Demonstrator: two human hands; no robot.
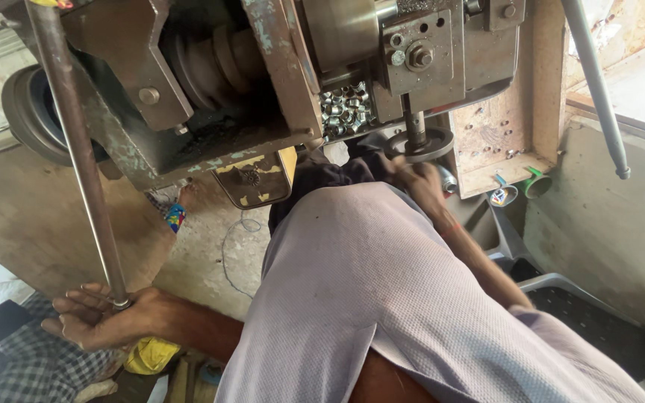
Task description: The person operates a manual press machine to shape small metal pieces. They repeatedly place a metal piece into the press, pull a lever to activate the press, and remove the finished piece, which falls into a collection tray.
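Steel lever bar [76, 149], long and slim, slanting down from the top of a worn grey-green machine [188, 142] to the left hand [98, 319] low at the left. Fingers [76, 302] loosely curled about the bar's bottom end, thumb side against it, the outer fingers half spread rather than clenched. Right hand [416, 183] up at the middle, pressed against the underside of a small dark handwheel [419, 143] on a short spindle; fingers there mostly hidden by the wheel and the wrist, so impossible to say how far closed.

Probably stiff and fairly heavy, that bar: bare metal, smooth, likely a little greasy (as with most of the machine), so best taken right at the low end, where the leverage is greatest, with a full wrap instead of fingertips. Handwheel rigid too, best held by the rim.

Just left of the wheel, a heap of small shiny metal rings [346, 108] in a recess of the machine. Above left, a stepped belt pulley [218, 60]. At the far right, a second grey rod [595, 82], well apart from both hands, beside a wooden box [502, 134]. Lavender cloth [382, 298] filling the foreground; checked fabric [31, 366] and a yellow rag [147, 354] near the left hand.
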